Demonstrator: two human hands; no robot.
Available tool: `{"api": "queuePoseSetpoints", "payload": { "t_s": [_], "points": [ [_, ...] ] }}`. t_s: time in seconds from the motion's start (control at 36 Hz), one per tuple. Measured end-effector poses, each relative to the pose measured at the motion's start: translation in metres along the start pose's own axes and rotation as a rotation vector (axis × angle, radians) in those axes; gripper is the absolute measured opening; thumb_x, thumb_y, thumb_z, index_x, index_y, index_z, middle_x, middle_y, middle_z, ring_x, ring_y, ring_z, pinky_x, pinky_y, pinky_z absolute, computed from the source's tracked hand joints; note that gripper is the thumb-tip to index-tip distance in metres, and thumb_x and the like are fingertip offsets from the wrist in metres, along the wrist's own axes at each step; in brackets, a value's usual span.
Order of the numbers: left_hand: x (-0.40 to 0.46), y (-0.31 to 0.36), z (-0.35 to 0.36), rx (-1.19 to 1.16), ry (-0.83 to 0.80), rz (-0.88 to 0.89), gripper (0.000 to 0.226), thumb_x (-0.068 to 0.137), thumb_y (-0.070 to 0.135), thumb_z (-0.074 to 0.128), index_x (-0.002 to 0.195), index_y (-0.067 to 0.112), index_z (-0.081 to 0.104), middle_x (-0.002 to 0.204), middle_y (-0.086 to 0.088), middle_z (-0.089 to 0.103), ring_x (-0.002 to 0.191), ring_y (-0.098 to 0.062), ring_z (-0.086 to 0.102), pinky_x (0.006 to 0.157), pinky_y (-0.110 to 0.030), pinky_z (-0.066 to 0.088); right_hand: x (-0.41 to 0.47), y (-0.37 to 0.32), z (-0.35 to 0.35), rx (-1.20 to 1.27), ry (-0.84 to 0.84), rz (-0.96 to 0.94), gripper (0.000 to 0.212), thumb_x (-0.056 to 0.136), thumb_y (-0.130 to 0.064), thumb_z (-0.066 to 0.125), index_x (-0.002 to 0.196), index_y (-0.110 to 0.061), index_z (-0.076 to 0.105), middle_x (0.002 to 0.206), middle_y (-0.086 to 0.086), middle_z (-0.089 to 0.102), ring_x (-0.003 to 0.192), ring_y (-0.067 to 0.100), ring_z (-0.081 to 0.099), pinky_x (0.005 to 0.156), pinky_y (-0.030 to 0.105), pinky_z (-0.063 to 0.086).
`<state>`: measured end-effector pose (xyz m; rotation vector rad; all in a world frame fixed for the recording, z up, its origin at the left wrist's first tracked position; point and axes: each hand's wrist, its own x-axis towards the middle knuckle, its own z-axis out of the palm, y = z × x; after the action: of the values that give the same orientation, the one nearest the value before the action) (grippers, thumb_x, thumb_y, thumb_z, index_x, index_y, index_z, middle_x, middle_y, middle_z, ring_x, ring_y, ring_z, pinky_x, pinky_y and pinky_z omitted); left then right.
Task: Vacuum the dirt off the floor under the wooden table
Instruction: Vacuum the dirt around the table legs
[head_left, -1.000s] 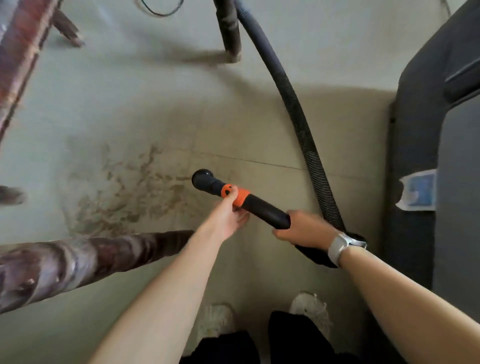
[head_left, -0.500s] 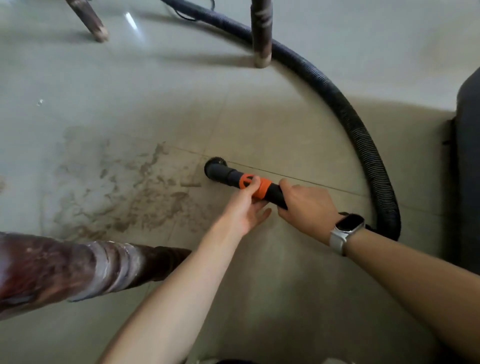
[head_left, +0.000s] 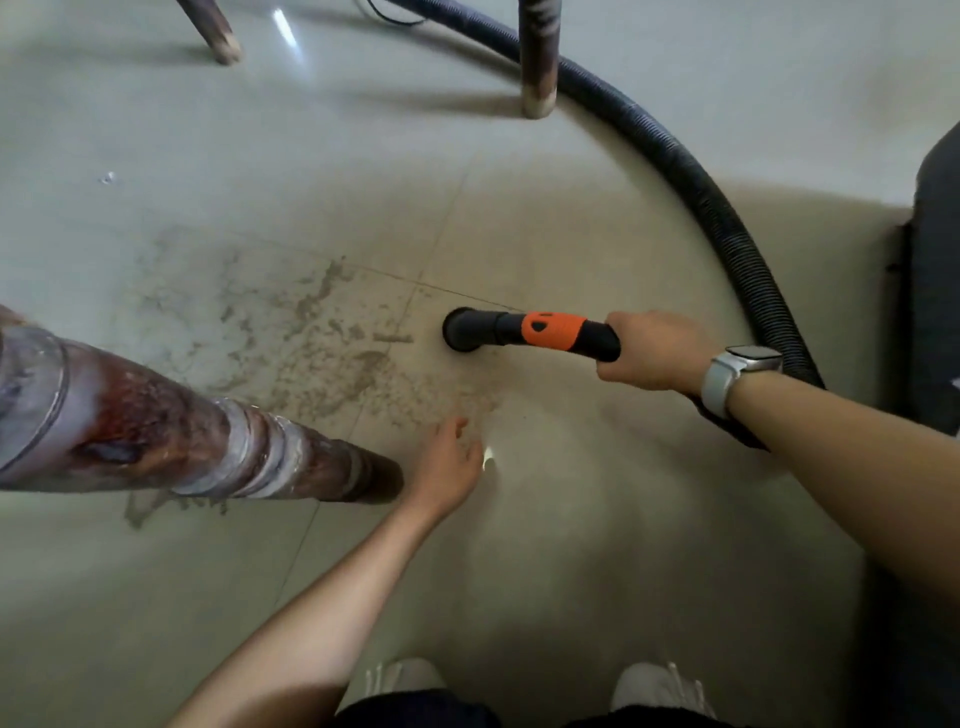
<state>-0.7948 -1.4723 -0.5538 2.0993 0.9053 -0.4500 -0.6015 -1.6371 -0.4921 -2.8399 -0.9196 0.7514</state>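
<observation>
While the right hand (head_left: 652, 351) keeps its grip curled round the black-and-orange vacuum nozzle (head_left: 524, 335), whose round mouth sits on the tiled floor (head_left: 519, 545) at the 3 o'clock edge of the dirt patch (head_left: 311, 338), the left hand (head_left: 449, 465) hangs free with loose fingers, holding nothing. The ribbed hose (head_left: 727, 223) curves round the desk leg (head_left: 537, 57) at 12 o'clock, so reaching left could snag it. A quick sweep might scatter grit.

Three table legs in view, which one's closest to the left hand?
The big leg slanting in from the left edge; its foot ends just beside the left hand. The other two legs stand at the top of the frame, beyond the dirt patch.
</observation>
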Motion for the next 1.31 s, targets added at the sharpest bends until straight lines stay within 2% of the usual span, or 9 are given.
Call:
{"api": "queuePoseSetpoints", "payload": {
  "t_s": [0.14, 0.25, 0.36, 0.53, 0.69, 0.89, 1.0, 1.14, 1.31],
  "points": [
    [-0.015, -0.033, 0.015, 0.184, 0.025, 0.079, 0.047, 0.095, 0.021, 0.046, 0.140, 0.010, 0.040, 0.141, -0.011, 0.044, 0.127, -0.026, 0.045, 0.104, -0.034, 0.038, -0.012, 0.016, -0.001, 0.001, -0.046, -0.044, 0.015, 0.081, -0.030, 0.062, 0.081, -0.022, 0.049, 0.069, -0.001, 0.052, 0.069, 0.024, 0.054, 0.057, 0.030, 0.037],
    [-0.032, -0.052, 0.031, 0.324, 0.045, 0.108, 0.051, 0.094, 0.023, 0.048, 0.142, 0.012, 0.038, 0.143, -0.010, 0.039, 0.130, -0.028, 0.039, 0.105, -0.040, 0.038, -0.009, 0.036, -0.009, -0.008, 0.042, 0.066, 0.018, 0.080, -0.033, 0.065, 0.085, -0.021, 0.052, 0.069, -0.001, 0.052, 0.071, 0.026, 0.056, 0.061, 0.031, 0.043],
    [-0.037, -0.054, 0.031, 0.477, 0.034, 0.137, 0.057, 0.095, 0.028, 0.046, 0.147, 0.014, 0.029, 0.153, -0.010, 0.025, 0.139, -0.027, 0.025, 0.110, -0.038, 0.030, -0.009, 0.048, -0.010, 0.028, 0.034, 0.146, 0.021, 0.079, -0.033, 0.066, 0.088, -0.017, 0.057, 0.068, 0.002, 0.057, 0.064, 0.024, 0.059, 0.061, 0.032, 0.048],
    [-0.029, -0.039, 0.041, 0.660, -0.119, 0.253, 0.066, 0.095, 0.036, 0.042, 0.151, 0.022, 0.010, 0.160, -0.004, 0.000, 0.147, -0.023, -0.001, 0.116, -0.040, 0.015, -0.009, 0.057, -0.003, 0.098, 0.005, 0.164, 0.018, 0.080, -0.031, 0.066, 0.086, -0.018, 0.055, 0.068, 0.005, 0.061, 0.055, 0.021, 0.058, 0.055, 0.028, 0.045],
    [-0.021, -0.036, 0.057, 0.821, -0.268, 0.380, 0.073, 0.094, 0.041, 0.044, 0.153, 0.024, 0.004, 0.160, -0.002, -0.010, 0.147, -0.025, -0.008, 0.117, -0.040, 0.010, -0.005, 0.061, -0.006, 0.185, -0.057, 0.165, 0.018, 0.080, -0.030, 0.066, 0.084, -0.018, 0.053, 0.068, 0.005, 0.061, 0.049, 0.021, 0.060, 0.051, 0.026, 0.047],
    [-0.018, -0.041, 0.059, 0.842, -0.330, 0.377, 0.074, 0.094, 0.041, 0.044, 0.152, 0.029, -0.001, 0.159, 0.002, -0.016, 0.147, -0.020, -0.013, 0.118, -0.038, 0.008, -0.022, 0.052, 0.005, 0.151, -0.206, 0.043, 0.016, 0.078, -0.026, 0.067, 0.079, -0.022, 0.051, 0.064, 0.002, 0.060, 0.047, 0.019, 0.056, 0.049, 0.024, 0.043],
    [-0.017, -0.041, 0.059, 0.822, -0.337, 0.380, 0.073, 0.095, 0.041, 0.044, 0.152, 0.029, 0.002, 0.160, 0.002, -0.015, 0.147, -0.019, -0.012, 0.120, -0.038, 0.008, -0.025, 0.058, 0.011, 0.087, -0.158, 0.034, 0.020, 0.075, -0.028, 0.067, 0.073, -0.024, 0.048, 0.067, 0.003, 0.061, 0.059, 0.023, 0.058, 0.054, 0.028, 0.041],
    [-0.014, -0.042, 0.058, 0.808, -0.346, 0.382, 0.072, 0.094, 0.039, 0.045, 0.153, 0.028, 0.004, 0.160, 0.002, -0.013, 0.147, -0.019, -0.011, 0.120, -0.036, 0.008, -0.025, 0.068, 0.006, 0.127, -0.096, 0.077, 0.017, 0.077, -0.028, 0.067, 0.086, -0.019, 0.055, 0.069, 0.004, 0.060, 0.056, 0.021, 0.056, 0.054, 0.028, 0.043],
    [-0.014, -0.042, 0.056, 0.812, -0.341, 0.391, 0.072, 0.094, 0.037, 0.046, 0.153, 0.027, 0.005, 0.160, 0.001, -0.011, 0.147, -0.019, -0.010, 0.120, -0.034, 0.010, -0.040, 0.055, 0.013, 0.040, -0.192, -0.007, 0.020, 0.076, -0.028, 0.067, 0.075, -0.025, 0.047, 0.068, -0.002, 0.055, 0.062, 0.019, 0.052, 0.054, 0.027, 0.037]
  ]
}}
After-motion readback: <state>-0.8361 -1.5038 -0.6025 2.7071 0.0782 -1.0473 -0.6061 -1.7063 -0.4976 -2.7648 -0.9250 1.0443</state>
